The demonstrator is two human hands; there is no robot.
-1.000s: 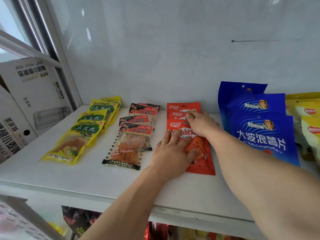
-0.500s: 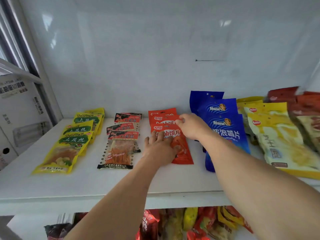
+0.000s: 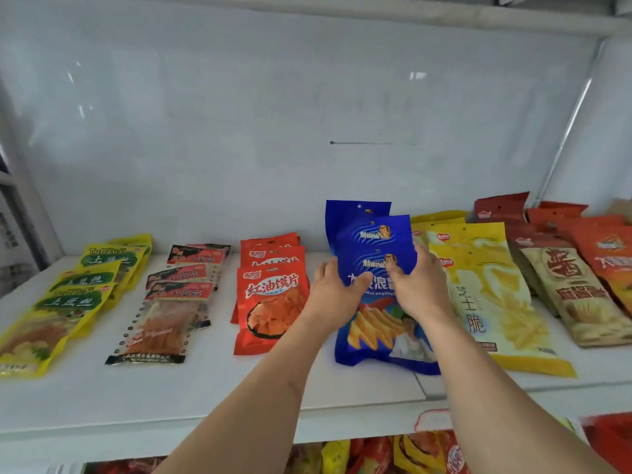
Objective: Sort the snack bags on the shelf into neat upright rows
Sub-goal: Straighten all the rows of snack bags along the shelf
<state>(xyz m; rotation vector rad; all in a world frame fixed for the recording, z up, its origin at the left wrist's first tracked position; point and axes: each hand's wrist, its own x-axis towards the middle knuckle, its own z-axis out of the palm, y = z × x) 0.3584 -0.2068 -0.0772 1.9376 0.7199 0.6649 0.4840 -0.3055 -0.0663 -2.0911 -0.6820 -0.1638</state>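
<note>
- Two hands were closed on the front blue chip bag (image 3: pixel 379 336): the left hand (image 3: pixel 337 295) gripped its left edge with the thumb laid across the face, and the right hand (image 3: pixel 415 289) gripped its right edge in the same way.
- That bag was held between the hands at the head of a leaning stack of blue bags (image 3: pixel 357 217) on the white shelf (image 3: pixel 205 388); its bottom edge appeared to rest on the shelf, though contact could not be confirmed.
- Its long axis was seen to run from the shelf's front edge towards the back wall, with the printed top pointing away from the person and tilted backwards, not truly upright.
- A slip was judged possible: the glossy film could slide out of the thumbs, and the stack behind could then fan forward.
- Just beyond the right hand, the yellow cheese-snack bags (image 3: pixel 485 295) lay against the blue stack; a sideways shift could drag them askew.
- Just beyond the left hand, the red chip bags (image 3: pixel 270 302) lay flat in an overlapping row and could be knocked by the left wrist.
- Farther out past the left hand, the black-edged packets (image 3: pixel 164 323) and yellow-green bags (image 3: pixel 51 323) also lay flat, so standing them up was judged not yet done.
</note>
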